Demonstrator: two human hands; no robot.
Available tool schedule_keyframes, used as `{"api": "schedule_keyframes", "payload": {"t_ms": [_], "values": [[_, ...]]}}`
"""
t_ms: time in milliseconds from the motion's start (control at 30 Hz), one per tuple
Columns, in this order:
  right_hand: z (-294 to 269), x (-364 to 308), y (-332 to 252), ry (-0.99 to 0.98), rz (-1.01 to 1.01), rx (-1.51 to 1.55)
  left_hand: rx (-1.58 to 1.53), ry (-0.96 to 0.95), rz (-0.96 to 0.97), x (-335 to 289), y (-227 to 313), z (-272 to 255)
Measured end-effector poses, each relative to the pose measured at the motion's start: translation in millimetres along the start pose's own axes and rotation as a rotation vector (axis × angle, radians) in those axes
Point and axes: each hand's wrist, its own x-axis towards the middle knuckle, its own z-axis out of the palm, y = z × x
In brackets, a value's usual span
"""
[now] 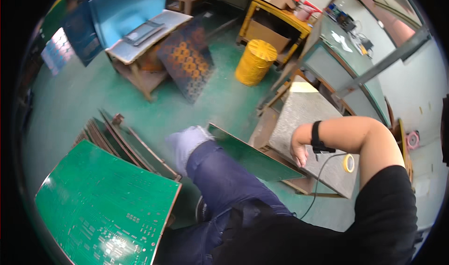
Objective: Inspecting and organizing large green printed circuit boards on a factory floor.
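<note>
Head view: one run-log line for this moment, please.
right hand: grips green board edge | left hand: not visible | board: tilted beside grey slab | board stack: on floor

A green circuit board is gripped at its right end by the right hand, beside a grey stone-topped tabletop. A larger green board is seen lower left, a yellow drum beyond.
</note>
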Motion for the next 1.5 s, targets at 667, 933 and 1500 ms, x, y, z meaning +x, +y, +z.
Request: {"api": "schedule_keyframes", "payload": {"t_ms": [667,933,1500], "values": [[-64,-145,-215,0.114,-1.944,0.977,-0.881,-0.167,-0.346,-28,-27,1],[-40,-148,-203,0.49,-2.075,1.024,-1.192,-0.514,-0.312,0,-36,16],[-25,-123,-143,0.768,-2.569,1.281,-1.185,-0.289,-0.438,-56,-21,101]]}}
